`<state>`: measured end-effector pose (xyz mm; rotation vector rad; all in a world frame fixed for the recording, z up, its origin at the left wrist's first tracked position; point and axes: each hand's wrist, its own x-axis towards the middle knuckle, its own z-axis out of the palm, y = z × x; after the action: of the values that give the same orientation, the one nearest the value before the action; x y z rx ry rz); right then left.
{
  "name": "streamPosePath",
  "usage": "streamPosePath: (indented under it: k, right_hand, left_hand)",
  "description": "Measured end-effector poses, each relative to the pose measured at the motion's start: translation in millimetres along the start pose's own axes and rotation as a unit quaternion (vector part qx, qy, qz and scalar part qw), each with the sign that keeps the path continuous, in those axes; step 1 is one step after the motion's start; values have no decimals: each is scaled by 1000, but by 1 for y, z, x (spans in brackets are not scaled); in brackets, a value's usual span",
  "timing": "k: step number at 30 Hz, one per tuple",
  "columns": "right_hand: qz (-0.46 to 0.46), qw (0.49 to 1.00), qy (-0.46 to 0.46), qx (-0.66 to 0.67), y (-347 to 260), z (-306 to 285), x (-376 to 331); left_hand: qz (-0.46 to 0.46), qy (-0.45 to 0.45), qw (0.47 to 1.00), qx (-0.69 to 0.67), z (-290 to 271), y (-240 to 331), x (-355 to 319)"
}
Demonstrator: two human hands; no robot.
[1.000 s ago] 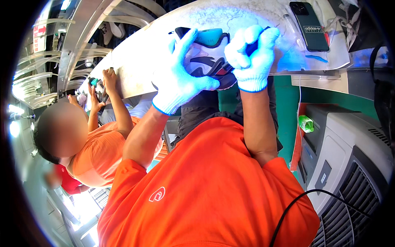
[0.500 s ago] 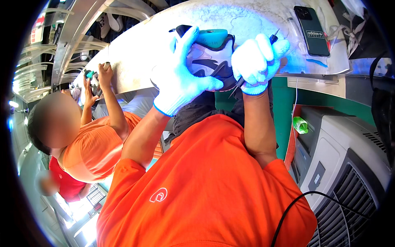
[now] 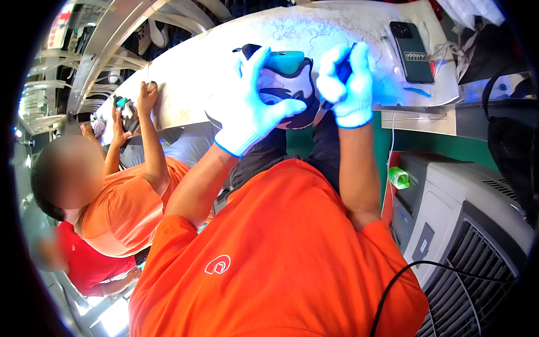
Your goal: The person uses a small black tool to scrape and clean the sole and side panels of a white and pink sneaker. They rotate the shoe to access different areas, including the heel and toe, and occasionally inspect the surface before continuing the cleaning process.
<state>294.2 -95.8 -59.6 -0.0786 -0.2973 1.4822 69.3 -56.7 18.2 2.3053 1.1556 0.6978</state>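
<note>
Fingers (image 3: 255,67) of left hand (image 3: 247,109) wrap shoe (image 3: 286,90); right hand (image 3: 348,84) alongside.

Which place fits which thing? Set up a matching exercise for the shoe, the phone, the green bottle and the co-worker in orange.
Things:
1. shoe
2. phone
3. green bottle
4. co-worker

Places:
a. lying on the workbench, right of both gloves
b. at the person's left side
c. between the left hand and right hand
d. below the bench, beside the grey machine

Pairs: 1-c, 2-a, 3-d, 4-b

Gloved hands (image 3: 292,101) hide most of the shoe (image 3: 286,90) between them.
</note>
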Motion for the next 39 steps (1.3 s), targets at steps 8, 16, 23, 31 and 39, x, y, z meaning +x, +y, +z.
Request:
streamPosePath:
  k: [8,16,23,31,39]
  right_hand:
    - [-172,277,246,-913,-44,-17,22]
    - [-38,762,143,-630,4,23,-69]
    - [66,744,96,-658,23,59,-58]
    - [127,696,133,-695,17,61,-53]
    - [162,751,-2,-640,-13,35,-41]
  left_hand:
    - [86,-100,982,135,-26,-6,-3]
    - [65,-80,985,137,-24,-4,-13]
    - [79,-45,991,100,-23,-1,-18]
    - [105,-15,988,108,-11,-8,-31]
    - [87,-94,988,90,-29,-16,-25]
